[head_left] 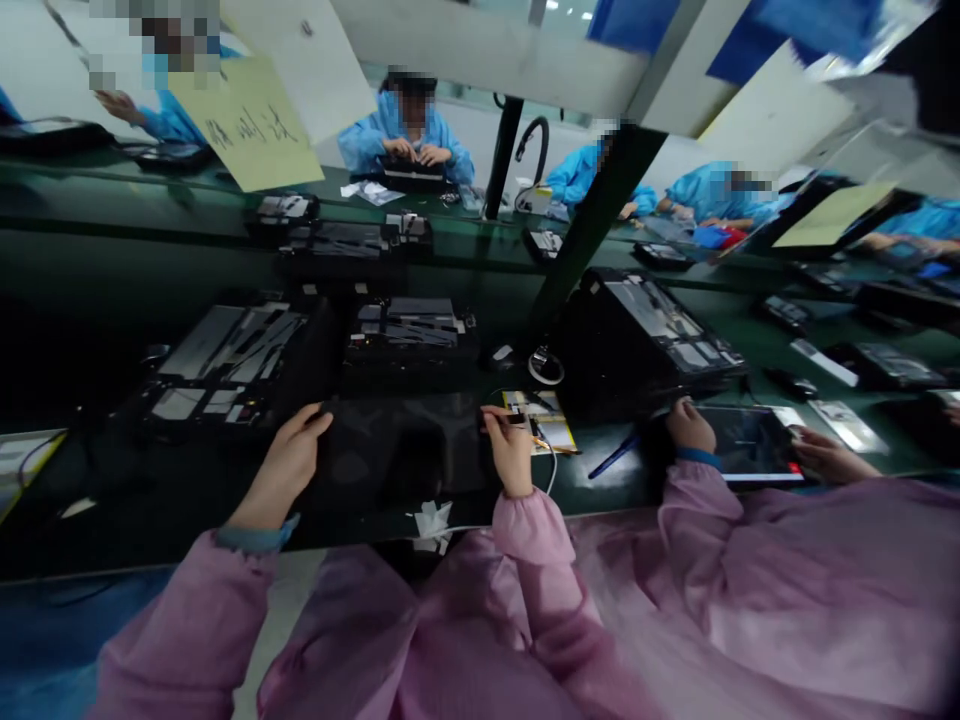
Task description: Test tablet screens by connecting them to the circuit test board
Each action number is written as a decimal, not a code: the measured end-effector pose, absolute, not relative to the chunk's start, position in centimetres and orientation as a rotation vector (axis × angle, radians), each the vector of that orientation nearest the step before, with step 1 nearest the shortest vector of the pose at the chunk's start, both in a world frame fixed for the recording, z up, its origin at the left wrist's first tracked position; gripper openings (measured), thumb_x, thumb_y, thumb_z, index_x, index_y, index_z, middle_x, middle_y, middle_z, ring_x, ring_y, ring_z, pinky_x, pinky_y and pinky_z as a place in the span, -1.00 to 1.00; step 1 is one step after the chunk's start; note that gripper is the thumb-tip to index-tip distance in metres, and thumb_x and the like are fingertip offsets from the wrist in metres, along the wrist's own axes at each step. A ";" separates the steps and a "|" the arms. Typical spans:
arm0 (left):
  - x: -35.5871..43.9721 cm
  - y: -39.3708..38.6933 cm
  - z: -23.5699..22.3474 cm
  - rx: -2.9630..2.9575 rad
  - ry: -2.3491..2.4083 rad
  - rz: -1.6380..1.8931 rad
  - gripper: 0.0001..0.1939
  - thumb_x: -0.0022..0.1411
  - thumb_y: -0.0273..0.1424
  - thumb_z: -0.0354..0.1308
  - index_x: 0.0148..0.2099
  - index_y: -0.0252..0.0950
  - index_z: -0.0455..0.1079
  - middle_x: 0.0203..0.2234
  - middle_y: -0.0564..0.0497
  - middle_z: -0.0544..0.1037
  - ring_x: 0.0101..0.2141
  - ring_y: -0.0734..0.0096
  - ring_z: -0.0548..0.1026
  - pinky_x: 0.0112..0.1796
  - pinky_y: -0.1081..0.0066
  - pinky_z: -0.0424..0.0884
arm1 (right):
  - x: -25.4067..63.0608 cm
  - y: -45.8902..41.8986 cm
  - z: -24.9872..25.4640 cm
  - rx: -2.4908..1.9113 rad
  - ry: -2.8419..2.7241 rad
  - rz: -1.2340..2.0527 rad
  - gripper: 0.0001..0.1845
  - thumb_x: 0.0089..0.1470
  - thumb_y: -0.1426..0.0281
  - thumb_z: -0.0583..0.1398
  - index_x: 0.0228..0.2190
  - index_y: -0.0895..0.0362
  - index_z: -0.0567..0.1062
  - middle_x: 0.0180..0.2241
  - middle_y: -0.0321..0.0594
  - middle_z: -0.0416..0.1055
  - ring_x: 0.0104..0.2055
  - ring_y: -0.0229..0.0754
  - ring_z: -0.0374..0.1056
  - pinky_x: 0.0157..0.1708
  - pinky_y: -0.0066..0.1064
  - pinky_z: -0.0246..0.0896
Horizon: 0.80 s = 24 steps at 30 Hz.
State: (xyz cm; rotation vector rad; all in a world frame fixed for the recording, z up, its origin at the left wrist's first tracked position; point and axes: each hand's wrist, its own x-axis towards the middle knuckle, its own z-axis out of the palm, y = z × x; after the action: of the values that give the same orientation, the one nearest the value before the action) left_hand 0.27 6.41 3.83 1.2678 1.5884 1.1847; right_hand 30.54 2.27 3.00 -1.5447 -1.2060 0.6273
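A black tablet [405, 445] with a dark, reflective face is held up between my two hands over the near edge of the bench. My left hand [289, 460] is closed on its left edge, thumb on top. At the opposite edge, my right hand [510, 450] pinches the tablet between thumb and fingers. Crumpled white paper scraps [433, 522] lie just below the tablet. Beside my right hand are a yellow-edged sheet [551, 425] and a white cable [553, 465]. The tablet's underside is hidden.
Stacks of opened tablets [225, 350] stand beyond my hands, with another stack [405, 325] behind the tablet and a tall one [660, 320] to the right. A blue pen-like tool [613, 456] lies nearby. A co-worker's hand [691, 430] holds a lit tablet [742, 440].
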 end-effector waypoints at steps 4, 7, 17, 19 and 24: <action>0.5 7.5 1.7 1.193 1.576 1.211 -0.51 0.13 -0.26 0.09 0.12 -0.24 0.31 -0.06 -0.14 0.54 -0.01 0.17 0.49 0.02 0.13 0.40 | 30.3 2.5 2.8 -1.674 -1.430 0.399 -0.73 0.14 0.37 0.06 -0.30 0.14 0.55 -0.28 -0.09 0.49 -0.23 -0.12 0.43 -0.16 -0.30 0.32; 1.1 6.5 2.3 1.602 1.690 1.122 -0.49 0.22 -0.20 0.03 0.19 -0.24 0.25 0.17 -0.21 0.34 0.19 0.07 0.29 0.16 0.05 0.22 | 30.3 2.5 2.6 -1.672 -1.441 0.424 -0.80 0.09 0.40 0.10 -0.33 0.15 0.53 -0.29 -0.11 0.48 -0.25 -0.14 0.43 -0.19 -0.34 0.32; 5.2 0.1 2.1 2.679 1.216 0.552 -0.36 0.23 -0.17 0.12 0.31 -0.14 0.13 0.32 -0.18 0.11 0.29 -0.04 0.06 0.15 -0.05 0.20 | 30.7 3.1 2.0 -1.685 -1.245 0.561 -0.73 0.07 0.28 0.11 -0.30 0.14 0.53 -0.55 -0.30 0.42 -0.54 -0.23 0.32 -0.49 -0.44 0.23; 5.0 0.1 1.3 2.760 1.229 0.552 -0.37 0.26 -0.20 0.09 0.33 -0.18 0.10 0.30 -0.20 0.16 0.27 -0.01 0.13 0.16 -0.03 0.21 | 30.7 3.1 2.3 -1.688 -1.223 0.561 -0.74 0.06 0.27 0.12 -0.31 0.14 0.53 -0.55 -0.29 0.42 -0.53 -0.21 0.33 -0.49 -0.43 0.22; 3.7 0.1 0.7 2.848 1.273 0.582 -0.41 0.29 -0.20 0.05 0.33 -0.18 0.12 0.28 -0.18 0.20 0.25 0.01 0.19 0.19 0.01 0.20 | 30.7 2.5 2.7 -1.602 -1.076 0.786 -0.66 0.07 0.19 0.10 -0.27 0.18 0.50 -0.64 -0.33 0.34 -0.65 -0.23 0.27 -0.64 -0.45 0.12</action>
State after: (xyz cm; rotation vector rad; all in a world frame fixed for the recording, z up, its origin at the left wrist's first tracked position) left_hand 3.74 0.12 0.67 2.8483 1.2725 0.5824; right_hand 30.65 2.52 2.72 -1.6024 -1.0757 0.7857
